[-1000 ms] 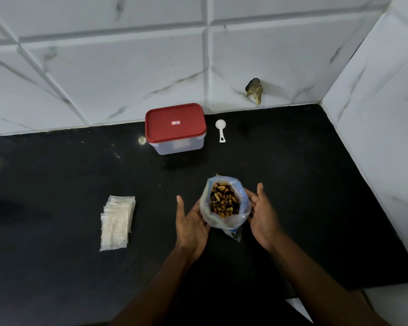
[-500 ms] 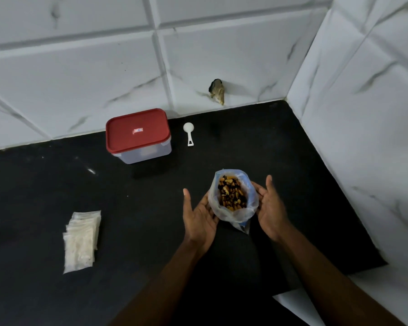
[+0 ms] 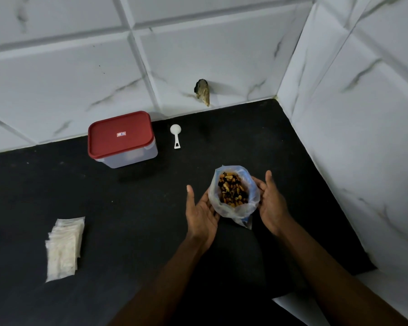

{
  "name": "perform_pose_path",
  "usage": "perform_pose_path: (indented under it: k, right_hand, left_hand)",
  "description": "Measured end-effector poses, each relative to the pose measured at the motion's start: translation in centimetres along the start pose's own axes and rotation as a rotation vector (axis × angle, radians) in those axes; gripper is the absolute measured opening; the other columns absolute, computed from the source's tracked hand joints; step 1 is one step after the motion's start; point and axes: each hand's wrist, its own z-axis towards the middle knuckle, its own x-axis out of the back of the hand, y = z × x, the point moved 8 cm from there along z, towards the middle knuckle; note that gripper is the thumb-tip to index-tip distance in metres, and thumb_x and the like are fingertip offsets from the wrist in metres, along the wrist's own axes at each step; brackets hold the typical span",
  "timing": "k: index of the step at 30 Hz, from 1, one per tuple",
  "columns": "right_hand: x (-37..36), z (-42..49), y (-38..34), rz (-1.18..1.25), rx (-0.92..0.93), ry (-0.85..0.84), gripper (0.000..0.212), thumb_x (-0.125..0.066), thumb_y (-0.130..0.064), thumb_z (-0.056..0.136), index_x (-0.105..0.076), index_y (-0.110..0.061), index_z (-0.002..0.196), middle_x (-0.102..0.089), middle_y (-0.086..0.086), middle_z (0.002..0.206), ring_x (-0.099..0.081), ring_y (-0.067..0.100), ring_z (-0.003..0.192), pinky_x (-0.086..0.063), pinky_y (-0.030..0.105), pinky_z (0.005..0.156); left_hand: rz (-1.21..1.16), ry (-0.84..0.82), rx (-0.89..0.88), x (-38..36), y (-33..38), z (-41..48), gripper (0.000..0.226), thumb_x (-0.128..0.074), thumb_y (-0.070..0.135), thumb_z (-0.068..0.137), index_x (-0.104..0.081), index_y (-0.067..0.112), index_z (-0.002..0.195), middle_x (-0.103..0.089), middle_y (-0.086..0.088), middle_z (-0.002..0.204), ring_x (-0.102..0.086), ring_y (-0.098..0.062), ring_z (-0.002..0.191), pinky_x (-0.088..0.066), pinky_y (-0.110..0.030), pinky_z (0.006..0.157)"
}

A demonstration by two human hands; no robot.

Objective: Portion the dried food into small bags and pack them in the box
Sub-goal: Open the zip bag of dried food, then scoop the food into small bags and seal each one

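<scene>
A clear plastic bag (image 3: 236, 211) stands open-mouthed on the black counter (image 3: 132, 208), filled with brown and dark dried food (image 3: 232, 190). My left hand (image 3: 201, 212) cups its left side, thumb up and apart from the plastic. My right hand (image 3: 270, 201) cups its right side the same way. The fingers of both hands lie against the bag and are partly hidden by it. A clear box with a shut red lid (image 3: 120, 137) sits at the back by the wall. A white scoop (image 3: 176, 135) lies to its right. A stack of small empty bags (image 3: 64, 245) lies at the left.
White marble-look tiled walls enclose the counter at the back and on the right. A broken hole (image 3: 203, 91) shows in the back wall just above the counter. The counter's front right edge meets a white surface (image 3: 292, 304).
The view has shifted slightly, so everything sits a little differently in the frame. Both hands stay cupped around the bag of dried food in the same way.
</scene>
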Motion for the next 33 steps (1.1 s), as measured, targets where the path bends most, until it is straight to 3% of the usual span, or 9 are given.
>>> perform_pose_path:
  k: [4, 8, 12, 15, 17, 20, 24, 30, 33]
  right_hand:
    - [1.1, 0.5, -0.3, -0.186, 0.085, 0.077, 0.055, -0.037, -0.062, 0.101, -0.07, -0.024, 0.124, -0.074, 0.006, 0.117, -0.068, 0.024, 0.112, -0.054, 0.052, 0.098]
    - [1.2, 0.3, -1.5, -0.358, 0.177, 0.161, 0.044, -0.04, -0.053, 0.105, -0.068, -0.025, 0.123, -0.071, 0.002, 0.119, -0.067, 0.015, 0.106, -0.054, 0.037, 0.09]
    - [0.7, -0.9, -4.2, -0.558, 0.462, 0.243, 0.028, -0.058, -0.038, 0.1, -0.065, -0.03, 0.126, -0.065, -0.017, 0.117, -0.061, -0.001, 0.11, -0.051, 0.023, 0.088]
    - [-1.8, -2.4, -6.4, -0.756, 0.73, 0.212, 0.027, -0.063, -0.027, 0.098, -0.065, -0.029, 0.125, -0.064, -0.018, 0.122, -0.057, -0.004, 0.114, -0.045, 0.015, 0.092]
    - [-3.9, -2.9, -7.1, -0.852, 0.843, 0.161, 0.026, -0.064, -0.022, 0.096, -0.066, -0.029, 0.122, -0.064, -0.018, 0.121, -0.057, -0.003, 0.117, -0.045, 0.018, 0.097]
    - [-6.9, -3.1, -6.8, -0.963, 0.89, 0.076, 0.027, -0.064, -0.021, 0.094, -0.066, -0.03, 0.119, -0.062, -0.021, 0.12, -0.056, -0.001, 0.119, -0.046, 0.029, 0.104]
    - [-10.0, -2.7, -5.4, -1.031, 0.885, -0.014, 0.022, -0.068, -0.021, 0.094, -0.069, -0.026, 0.115, -0.062, -0.021, 0.119, -0.051, -0.011, 0.115, -0.044, 0.031, 0.107]
    - [-14.6, -3.1, -2.7, -1.114, 0.838, -0.121, 0.032, -0.067, -0.026, 0.094, -0.063, -0.031, 0.126, -0.059, -0.016, 0.131, -0.054, 0.0, 0.115, -0.041, 0.023, 0.103]
    - [-16.5, -3.3, -1.4, -1.167, 0.864, -0.157, 0.034, -0.068, -0.026, 0.094, -0.064, -0.028, 0.127, -0.06, -0.012, 0.131, -0.051, 0.003, 0.125, -0.041, 0.024, 0.106]
  left_hand:
    - [0.047, 0.032, -0.018, 0.1, 0.2, 0.1, 0.088, -0.038, 0.076, 0.085, -0.054, 0.014, 0.146, -0.068, -0.011, 0.136, -0.059, -0.027, 0.133, -0.037, -0.052, 0.12]
    - [0.11, 0.087, -0.023, 0.8, 0.8, -0.2, 0.091, -0.044, 0.073, 0.084, -0.045, 0.013, 0.152, -0.064, -0.01, 0.14, -0.06, -0.024, 0.13, -0.043, -0.047, 0.116]
    - [0.248, 0.142, -0.068, 1.8, 1.9, -0.4, 0.074, -0.046, 0.061, 0.095, -0.043, 0.015, 0.152, -0.06, 0.0, 0.141, -0.06, -0.016, 0.126, -0.047, -0.038, 0.109]
    - [0.424, 0.202, -0.117, 2.7, 3.3, -0.5, 0.045, -0.051, 0.042, 0.104, -0.052, 0.024, 0.146, -0.057, 0.002, 0.145, -0.057, -0.014, 0.128, -0.046, -0.036, 0.108]
    - [0.526, 0.213, -0.133, 3.1, 4.2, -0.6, 0.041, -0.055, 0.035, 0.104, -0.054, 0.027, 0.144, -0.056, 0.002, 0.147, -0.053, -0.016, 0.134, -0.045, -0.036, 0.109]
    - [0.661, 0.208, -0.161, 3.3, 6.0, -1.0, 0.043, -0.059, 0.031, 0.103, -0.055, 0.026, 0.145, -0.057, 0.005, 0.147, -0.055, -0.009, 0.13, -0.044, -0.029, 0.106]
    - [0.826, 0.237, -0.237, 4.1, 9.1, -2.2, 0.044, -0.063, 0.027, 0.102, -0.055, 0.023, 0.145, -0.059, 0.007, 0.142, -0.056, 0.004, 0.111, -0.041, -0.011, 0.087]
    - [1.023, 0.261, -0.298, 6.8, 12.7, -4.5, 0.047, -0.064, 0.03, 0.1, -0.054, 0.022, 0.145, -0.057, 0.004, 0.145, -0.055, -0.005, 0.124, -0.043, -0.02, 0.097]
    - [1.106, 0.282, -0.3, 8.3, 13.6, -5.3, 0.048, -0.065, 0.032, 0.099, -0.054, 0.022, 0.144, -0.056, 0.001, 0.146, -0.054, -0.009, 0.127, -0.046, -0.029, 0.107]
